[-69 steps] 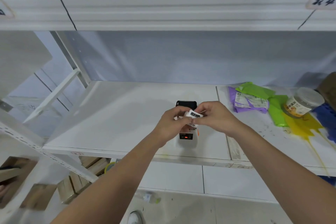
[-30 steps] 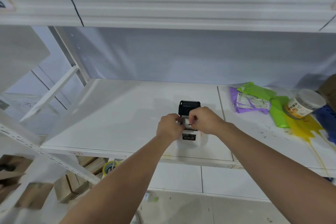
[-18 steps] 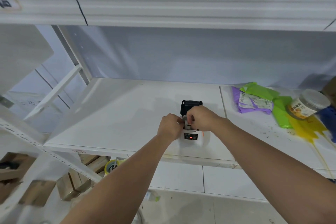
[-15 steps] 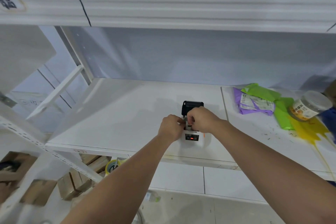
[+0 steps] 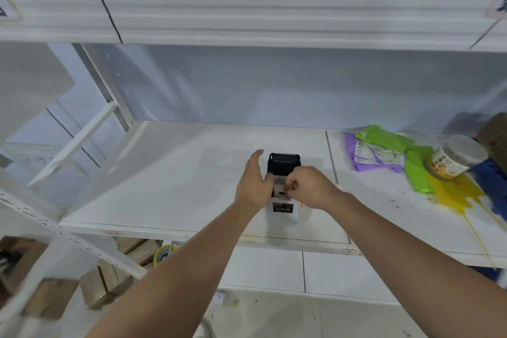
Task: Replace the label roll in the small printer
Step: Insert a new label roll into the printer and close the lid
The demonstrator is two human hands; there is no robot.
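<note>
A small white printer [image 5: 284, 210] stands near the front edge of the white shelf [image 5: 170, 173], its black lid [image 5: 284, 163] tilted open at the back. The label roll [image 5: 278, 186] lies in the open bay, mostly hidden by my hands. My right hand [image 5: 310, 186] is over the bay with fingers pinched at the roll's free end. My left hand [image 5: 255, 182] is at the printer's left side, fingers spread and lifted, thumb against the casing.
Purple and green bags [image 5: 384, 151], a lidded plastic jar [image 5: 455, 159] and a yellow bag [image 5: 455, 192] lie on the shelf to the right. An upper shelf beam [image 5: 247, 3] hangs overhead. Boxes and a tape roll [image 5: 163, 254] sit below.
Both hands carried the label roll down into the printer bay. My left hand has since let go and opened beside the printer; my right hand stays pinched at the roll.
</note>
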